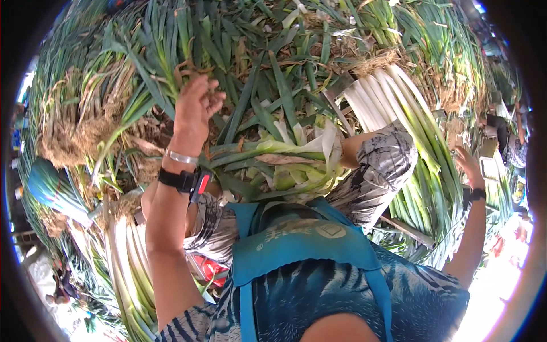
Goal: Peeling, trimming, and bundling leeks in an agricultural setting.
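My left hand [196,102] is raised over the leek pile, its fingers curled by the base of a green leek plant [171,81]; whether it grips the plant I cannot tell. A metal bracelet and a black wrist strap with a red-marked device sit on that arm. At the far right, my right hand [468,164], with a dark band at its wrist, is beside the leaves of a bundle of peeled leeks [384,98]; its fingers are spread and no held thing shows. Loose stripped leek leaves [295,164] lie between my knees.
Unpeeled leeks with roots [89,124] are heaped at the left and along the top. More peeled leeks [128,265] lie at the lower left. A metal-edged stand [342,92] holds the right bundle. Other people are partly visible at the far right edge.
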`<state>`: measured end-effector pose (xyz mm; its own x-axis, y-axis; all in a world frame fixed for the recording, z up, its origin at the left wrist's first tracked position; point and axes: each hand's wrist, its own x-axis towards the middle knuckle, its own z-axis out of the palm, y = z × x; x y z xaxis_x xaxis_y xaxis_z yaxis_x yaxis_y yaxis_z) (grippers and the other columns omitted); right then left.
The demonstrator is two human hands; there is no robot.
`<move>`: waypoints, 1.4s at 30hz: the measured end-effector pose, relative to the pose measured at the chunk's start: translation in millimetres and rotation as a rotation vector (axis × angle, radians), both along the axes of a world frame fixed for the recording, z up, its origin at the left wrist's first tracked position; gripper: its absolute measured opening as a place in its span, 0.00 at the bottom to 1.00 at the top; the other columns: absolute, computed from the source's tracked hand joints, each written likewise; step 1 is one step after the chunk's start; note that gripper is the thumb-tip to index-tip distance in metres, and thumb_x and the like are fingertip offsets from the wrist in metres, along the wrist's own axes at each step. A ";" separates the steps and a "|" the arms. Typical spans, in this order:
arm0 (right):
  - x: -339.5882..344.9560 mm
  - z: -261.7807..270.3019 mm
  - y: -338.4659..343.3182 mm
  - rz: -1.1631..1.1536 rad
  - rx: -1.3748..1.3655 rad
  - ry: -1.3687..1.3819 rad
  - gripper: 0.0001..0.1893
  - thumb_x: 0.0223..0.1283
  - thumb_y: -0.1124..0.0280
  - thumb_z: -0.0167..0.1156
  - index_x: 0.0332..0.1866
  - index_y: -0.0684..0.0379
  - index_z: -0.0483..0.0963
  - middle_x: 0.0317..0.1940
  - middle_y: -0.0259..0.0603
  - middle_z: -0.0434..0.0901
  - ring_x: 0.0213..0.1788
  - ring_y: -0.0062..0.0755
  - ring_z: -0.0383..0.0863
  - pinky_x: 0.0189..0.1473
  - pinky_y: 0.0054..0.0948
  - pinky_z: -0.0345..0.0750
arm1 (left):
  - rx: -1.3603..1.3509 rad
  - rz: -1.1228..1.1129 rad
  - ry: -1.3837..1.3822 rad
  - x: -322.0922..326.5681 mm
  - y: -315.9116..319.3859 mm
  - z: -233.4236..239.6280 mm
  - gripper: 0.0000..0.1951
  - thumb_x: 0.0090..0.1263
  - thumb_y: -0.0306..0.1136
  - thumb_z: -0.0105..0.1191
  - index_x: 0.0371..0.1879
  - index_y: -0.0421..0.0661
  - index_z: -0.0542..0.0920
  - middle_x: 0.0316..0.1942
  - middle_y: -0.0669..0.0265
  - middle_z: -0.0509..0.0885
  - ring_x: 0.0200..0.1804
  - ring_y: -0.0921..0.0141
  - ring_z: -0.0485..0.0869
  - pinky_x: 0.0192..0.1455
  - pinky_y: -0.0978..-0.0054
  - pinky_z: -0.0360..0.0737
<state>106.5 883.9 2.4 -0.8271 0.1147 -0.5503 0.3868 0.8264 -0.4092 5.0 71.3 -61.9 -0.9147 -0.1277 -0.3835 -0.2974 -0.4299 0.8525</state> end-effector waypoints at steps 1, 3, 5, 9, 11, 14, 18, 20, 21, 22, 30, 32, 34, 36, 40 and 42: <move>3.9 15.4 -4.4 0.019 0.037 -0.026 0.33 0.61 0.56 0.56 0.70 0.56 0.58 0.67 0.42 0.62 0.70 0.34 0.57 0.67 0.33 0.59 | 0.028 0.078 0.031 3.6 -10.6 7.6 0.15 0.69 0.32 0.47 0.53 0.43 0.70 0.42 0.61 0.79 0.39 0.65 0.81 0.45 0.69 0.78; 34.5 45.8 9.9 0.037 0.237 -0.021 0.33 0.60 0.56 0.55 0.69 0.57 0.58 0.64 0.42 0.67 0.66 0.33 0.64 0.63 0.34 0.64 | 0.094 0.173 0.100 1.7 -21.2 15.2 0.15 0.68 0.30 0.47 0.53 0.42 0.69 0.43 0.60 0.79 0.39 0.64 0.81 0.45 0.68 0.78; 47.1 76.2 -1.4 -0.079 0.101 -0.141 0.28 0.58 0.63 0.55 0.66 0.52 0.64 0.62 0.45 0.69 0.60 0.36 0.71 0.54 0.30 0.74 | 0.126 0.248 0.158 4.2 -31.8 20.2 0.15 0.68 0.29 0.47 0.53 0.41 0.68 0.43 0.60 0.78 0.38 0.62 0.81 0.45 0.67 0.78; 32.7 127.0 -167.1 -0.094 0.042 -0.266 0.26 0.63 0.58 0.53 0.65 0.55 0.64 0.57 0.44 0.73 0.56 0.36 0.75 0.54 0.37 0.73 | 0.142 0.273 0.169 13.5 -35.2 31.3 0.17 0.66 0.27 0.48 0.54 0.40 0.68 0.43 0.59 0.78 0.37 0.64 0.81 0.42 0.70 0.78; 18.7 131.7 -267.5 0.051 -0.013 -0.181 0.24 0.59 0.69 0.56 0.62 0.60 0.67 0.48 0.42 0.80 0.50 0.29 0.78 0.54 0.30 0.74 | 0.103 0.193 0.130 18.3 -30.0 32.7 0.19 0.65 0.28 0.51 0.55 0.39 0.68 0.43 0.60 0.79 0.35 0.66 0.81 0.41 0.71 0.78; -2.1 112.7 -400.9 0.457 -0.269 -0.132 0.24 0.53 0.76 0.56 0.59 0.63 0.71 0.47 0.43 0.81 0.50 0.31 0.79 0.55 0.30 0.74 | 0.042 0.080 0.079 30.8 -17.2 35.7 0.19 0.66 0.29 0.51 0.55 0.38 0.70 0.44 0.62 0.79 0.37 0.68 0.81 0.44 0.71 0.77; -48.1 32.9 -541.3 0.925 -0.234 -0.189 0.16 0.64 0.65 0.53 0.54 0.60 0.75 0.34 0.46 0.82 0.34 0.36 0.80 0.38 0.34 0.75 | 0.024 -0.047 0.094 34.0 0.3 30.9 0.18 0.64 0.31 0.53 0.52 0.39 0.73 0.43 0.63 0.80 0.35 0.72 0.81 0.37 0.78 0.76; -74.6 -48.1 -586.1 0.933 -0.374 -0.026 0.15 0.67 0.65 0.48 0.48 0.61 0.78 0.30 0.41 0.82 0.31 0.29 0.80 0.35 0.29 0.75 | 0.010 -0.120 0.125 31.8 8.5 32.9 0.16 0.63 0.30 0.52 0.50 0.39 0.74 0.41 0.64 0.79 0.33 0.74 0.79 0.36 0.78 0.76; -96.4 -68.5 -622.8 0.848 -0.348 -0.275 0.17 0.69 0.63 0.49 0.54 0.63 0.74 0.34 0.39 0.83 0.38 0.26 0.80 0.41 0.28 0.77 | 0.006 -0.146 0.144 28.3 11.5 27.9 0.16 0.63 0.29 0.52 0.49 0.38 0.74 0.40 0.65 0.79 0.31 0.75 0.78 0.36 0.78 0.76; -108.3 -116.8 -639.5 0.873 -0.602 -0.081 0.17 0.68 0.63 0.50 0.54 0.62 0.73 0.34 0.42 0.83 0.39 0.30 0.81 0.43 0.30 0.77 | -0.002 -0.139 0.177 20.9 19.6 20.8 0.15 0.62 0.29 0.52 0.47 0.38 0.75 0.38 0.66 0.79 0.30 0.76 0.76 0.35 0.79 0.75; -137.4 -238.4 -874.9 1.451 0.064 0.095 0.24 0.63 0.64 0.49 0.65 0.56 0.63 0.40 0.55 0.81 0.42 0.51 0.82 0.40 0.43 0.78 | -0.043 -0.002 0.320 9.4 10.7 40.0 0.11 0.61 0.28 0.49 0.39 0.36 0.77 0.33 0.62 0.80 0.35 0.74 0.76 0.41 0.76 0.75; -147.3 -264.0 -910.5 1.545 0.208 0.058 0.27 0.63 0.66 0.50 0.68 0.54 0.60 0.41 0.54 0.81 0.41 0.50 0.82 0.38 0.44 0.78 | 0.044 0.009 0.304 9.5 0.5 46.5 0.11 0.60 0.27 0.47 0.39 0.36 0.77 0.33 0.62 0.80 0.37 0.74 0.76 0.42 0.75 0.75; -167.2 -304.9 -928.0 1.599 0.304 0.063 0.29 0.63 0.66 0.50 0.71 0.52 0.56 0.42 0.54 0.81 0.39 0.48 0.82 0.35 0.44 0.78 | 0.035 0.004 0.298 7.1 -9.1 44.9 0.11 0.61 0.27 0.47 0.39 0.36 0.77 0.33 0.60 0.80 0.37 0.73 0.77 0.42 0.75 0.75; -174.4 -335.1 -949.4 1.671 0.441 -0.034 0.30 0.63 0.67 0.51 0.71 0.52 0.55 0.43 0.53 0.81 0.37 0.47 0.81 0.34 0.41 0.78 | -0.003 0.028 0.261 11.0 -28.0 41.9 0.10 0.61 0.27 0.46 0.38 0.36 0.76 0.32 0.59 0.80 0.36 0.72 0.78 0.41 0.74 0.75; -265.0 -445.2 -905.6 1.923 0.545 0.188 0.30 0.64 0.66 0.53 0.71 0.57 0.56 0.43 0.52 0.81 0.34 0.44 0.80 0.32 0.40 0.77 | 0.094 0.021 0.296 9.9 -34.1 55.0 0.11 0.60 0.27 0.46 0.39 0.36 0.76 0.30 0.59 0.79 0.34 0.71 0.78 0.40 0.73 0.75; -234.9 -444.9 -925.8 1.845 0.489 0.104 0.20 0.63 0.65 0.54 0.59 0.57 0.64 0.39 0.50 0.82 0.35 0.44 0.81 0.34 0.42 0.77 | 0.111 0.085 0.291 9.7 -46.5 47.7 0.11 0.61 0.27 0.46 0.39 0.36 0.76 0.29 0.60 0.79 0.33 0.73 0.77 0.38 0.74 0.75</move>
<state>-128.4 -42.0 -442.4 -0.1080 -0.7115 -0.6943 -0.9877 0.1564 -0.0067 14.8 24.8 -14.3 -0.9759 -0.1805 -0.1230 -0.0068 -0.5380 0.8429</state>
